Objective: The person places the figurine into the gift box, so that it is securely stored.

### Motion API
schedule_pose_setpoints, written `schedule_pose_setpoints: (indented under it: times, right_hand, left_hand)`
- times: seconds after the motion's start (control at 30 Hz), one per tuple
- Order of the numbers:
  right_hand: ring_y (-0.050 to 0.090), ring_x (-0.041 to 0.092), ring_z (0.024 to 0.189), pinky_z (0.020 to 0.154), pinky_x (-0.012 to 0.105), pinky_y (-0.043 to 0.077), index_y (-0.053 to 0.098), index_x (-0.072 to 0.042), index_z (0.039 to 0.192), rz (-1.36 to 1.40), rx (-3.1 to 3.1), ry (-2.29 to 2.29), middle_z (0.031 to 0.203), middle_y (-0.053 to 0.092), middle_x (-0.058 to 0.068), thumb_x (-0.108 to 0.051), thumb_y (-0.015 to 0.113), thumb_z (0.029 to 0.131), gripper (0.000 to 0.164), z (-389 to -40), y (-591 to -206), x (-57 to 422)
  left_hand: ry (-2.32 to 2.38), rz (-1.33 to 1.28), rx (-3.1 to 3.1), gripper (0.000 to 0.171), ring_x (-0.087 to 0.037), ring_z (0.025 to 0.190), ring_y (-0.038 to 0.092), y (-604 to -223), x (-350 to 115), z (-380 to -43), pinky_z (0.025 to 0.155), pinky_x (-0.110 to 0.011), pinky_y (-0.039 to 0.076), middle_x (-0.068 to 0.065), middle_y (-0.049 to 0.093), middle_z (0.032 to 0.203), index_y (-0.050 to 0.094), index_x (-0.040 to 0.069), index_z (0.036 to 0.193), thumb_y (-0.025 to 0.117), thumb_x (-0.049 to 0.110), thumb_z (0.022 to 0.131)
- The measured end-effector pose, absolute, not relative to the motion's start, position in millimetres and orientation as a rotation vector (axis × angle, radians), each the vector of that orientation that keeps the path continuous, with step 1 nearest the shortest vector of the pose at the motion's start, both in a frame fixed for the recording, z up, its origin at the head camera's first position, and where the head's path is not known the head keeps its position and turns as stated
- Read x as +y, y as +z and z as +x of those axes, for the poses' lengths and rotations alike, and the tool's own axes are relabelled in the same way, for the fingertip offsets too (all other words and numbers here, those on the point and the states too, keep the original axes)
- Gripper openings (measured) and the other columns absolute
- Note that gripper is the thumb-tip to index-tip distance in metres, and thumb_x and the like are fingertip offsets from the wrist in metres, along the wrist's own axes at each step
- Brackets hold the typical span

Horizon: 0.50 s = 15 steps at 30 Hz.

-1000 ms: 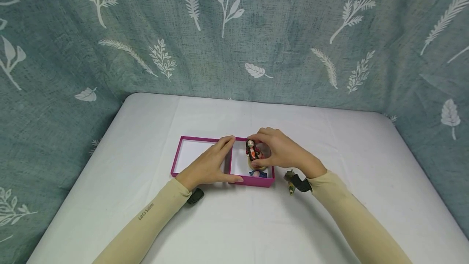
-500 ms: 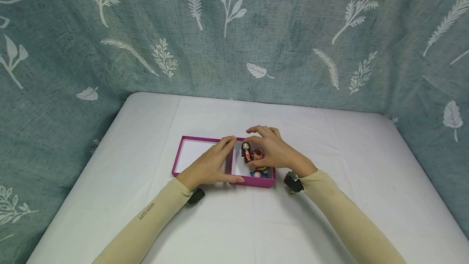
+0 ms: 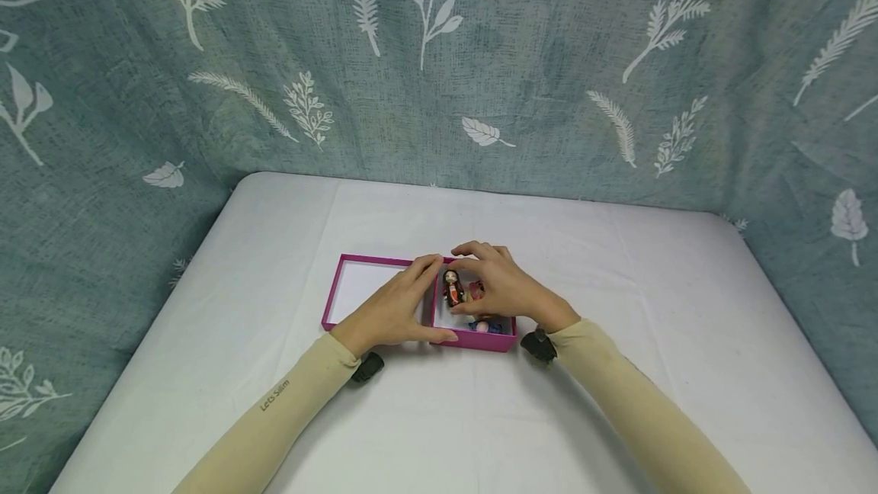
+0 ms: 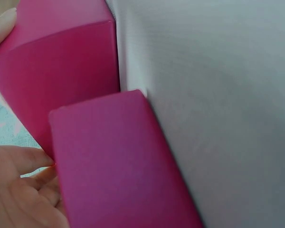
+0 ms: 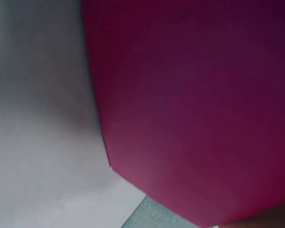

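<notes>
A magenta box (image 3: pixel 480 340) with a white inside stands mid-table. My left hand (image 3: pixel 394 303) holds it by its left end, thumb on the front wall and fingers at the back edge. My right hand (image 3: pixel 504 284) reaches into it, pinching a small black-haired doll figurine (image 3: pixel 453 290) in dark and red clothes between thumb and fingertips, near the left wall. Beside it sits a red figurine (image 3: pixel 476 290), partly covered by the hand. A blue figurine (image 3: pixel 485 326) lies at the front wall. In the left wrist view the box (image 4: pixel 61 66) shows from outside, fingers beside it.
A shallow magenta lid (image 3: pixel 332 292) with white inside lies left of the box, partly under the left forearm. Black wrist cameras sit under both wrists. White cloth (image 3: pixel 439 418) covers the table; a leaf-patterned teal curtain (image 3: pixel 439 113) hangs behind.
My right hand has moved left inside the box, bringing the black-haired figurine near the left wall. A small greenish figure on the table is now hidden by the right wrist. The left hand stays put.
</notes>
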State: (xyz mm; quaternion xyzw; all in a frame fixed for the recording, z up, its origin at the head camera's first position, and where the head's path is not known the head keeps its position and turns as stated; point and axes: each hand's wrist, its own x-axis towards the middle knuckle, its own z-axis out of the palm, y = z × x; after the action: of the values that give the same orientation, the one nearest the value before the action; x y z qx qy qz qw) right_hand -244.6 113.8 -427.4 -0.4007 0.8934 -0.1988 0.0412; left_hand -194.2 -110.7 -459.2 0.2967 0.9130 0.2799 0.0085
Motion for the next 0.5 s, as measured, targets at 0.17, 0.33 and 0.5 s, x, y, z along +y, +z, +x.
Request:
schedule_pose_setpoints:
  times: [0.17, 0.33, 0.5]
  right_hand:
    - [0.047, 0.025, 0.130, 0.109, 0.055, 0.028, 0.065, -0.011, 0.128, -1.238, 2.743, -0.561, 0.141, 0.051, 0.011, -0.044, 0.084, 0.074, 0.066, -243.5, -430.0, 110.6]
    - [0.048, 0.024, 0.130, 0.109, 0.053, 0.028, 0.066, -0.013, 0.127, -1.232, 2.771, -0.505, 0.140, 0.051, 0.008, -0.047, 0.084, 0.073, 0.067, -242.4, -433.1, 110.2]
    - [0.049, 0.024, 0.129, 0.109, 0.055, 0.030, 0.066, -0.014, 0.126, -1.246, 2.802, -0.471, 0.139, 0.053, 0.007, -0.049, 0.084, 0.072, 0.067, -241.2, -434.6, 108.0]
  left_hand:
    - [0.888, 0.941, 2.850, 0.118, -0.024, 0.144, 0.034, -459.8, -110.7, -194.2, 0.115, -0.044, 0.036, -0.006, 0.025, 0.160, 0.019, 0.007, 0.157, 0.070, 0.073, 0.073]
    - [0.889, 0.939, 2.846, 0.118, -0.024, 0.144, 0.033, -460.0, -110.4, -194.2, 0.115, -0.044, 0.036, -0.006, 0.024, 0.160, 0.019, 0.007, 0.157, 0.069, 0.073, 0.073]
    - [0.891, 0.935, 2.847, 0.119, -0.024, 0.144, 0.033, -459.0, -110.4, -194.5, 0.115, -0.044, 0.036, -0.006, 0.024, 0.160, 0.018, 0.007, 0.157, 0.069, 0.073, 0.073]
